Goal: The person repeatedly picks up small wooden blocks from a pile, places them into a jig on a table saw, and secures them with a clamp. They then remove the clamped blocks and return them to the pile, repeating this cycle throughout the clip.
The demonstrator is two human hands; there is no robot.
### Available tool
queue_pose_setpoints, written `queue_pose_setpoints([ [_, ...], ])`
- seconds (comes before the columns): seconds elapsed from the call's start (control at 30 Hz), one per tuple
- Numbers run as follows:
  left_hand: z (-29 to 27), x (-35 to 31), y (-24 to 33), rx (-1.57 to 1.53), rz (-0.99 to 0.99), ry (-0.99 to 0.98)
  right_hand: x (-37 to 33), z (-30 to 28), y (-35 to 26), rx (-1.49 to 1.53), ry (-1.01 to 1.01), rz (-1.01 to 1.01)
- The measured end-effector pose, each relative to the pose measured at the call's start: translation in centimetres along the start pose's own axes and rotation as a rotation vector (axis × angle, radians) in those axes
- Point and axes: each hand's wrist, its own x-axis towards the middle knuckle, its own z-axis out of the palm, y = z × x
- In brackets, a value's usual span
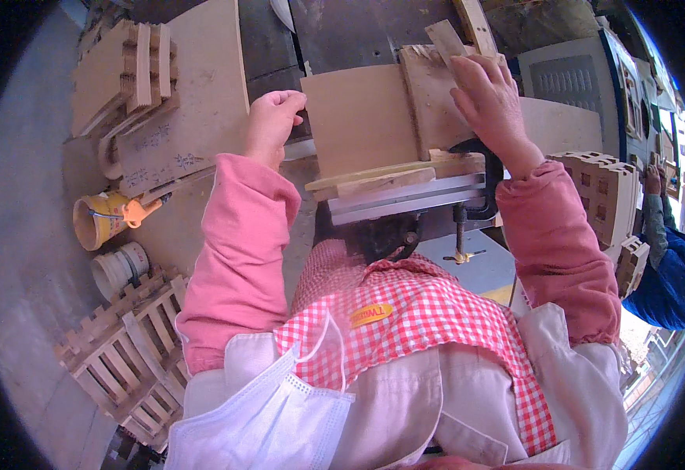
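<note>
My left hand (274, 121) is closed, its fingertips curled beside the left edge of a thin, flat wooden panel (362, 117). Whatever those fingers may hold is hidden. Further right, my right hand (489, 102) grips a short, pale wooden strip (445, 39), which points away from me. Beneath that hand, a thicker, rough-edged board (432, 94) lies against the panel. Along the near edge run wooden slats (381, 178), and a dark C-clamp (493, 184) with a brass-coloured screw handle (461, 256) is fixed at their right end.
Slotted wooden pieces (127, 74) are stacked on a large sheet (201, 94) at left. Below stand a yellow bucket (95, 223), a white bucket (119, 270) and a slatted wooden stack (127, 356). More cut-out pieces (605, 192) and another person in blue (667, 274) are at right.
</note>
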Motion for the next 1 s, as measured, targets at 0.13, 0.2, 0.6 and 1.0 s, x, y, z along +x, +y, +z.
queue_pose_setpoints([
  [0.13,0.7,-0.9,0.4,-0.013,-0.003,0.036,0.2,0.2,0.9,-0.01,-0.007,0.073],
  [0.2,0.8,-1.4,0.3,-0.036,0.015,0.059,0.4,0.1,1.6,0.015,-0.04,0.21],
  [0.6,1.1,0.1,-1.1,0.134,0.204,0.249,-0.6,3.1,-5.7,0.189,-0.182,-0.055],
  [1.0,2.5,-0.2,-1.7,0.167,0.295,0.299,-1.8,4.6,-8.7,0.11,-0.173,-0.027],
])
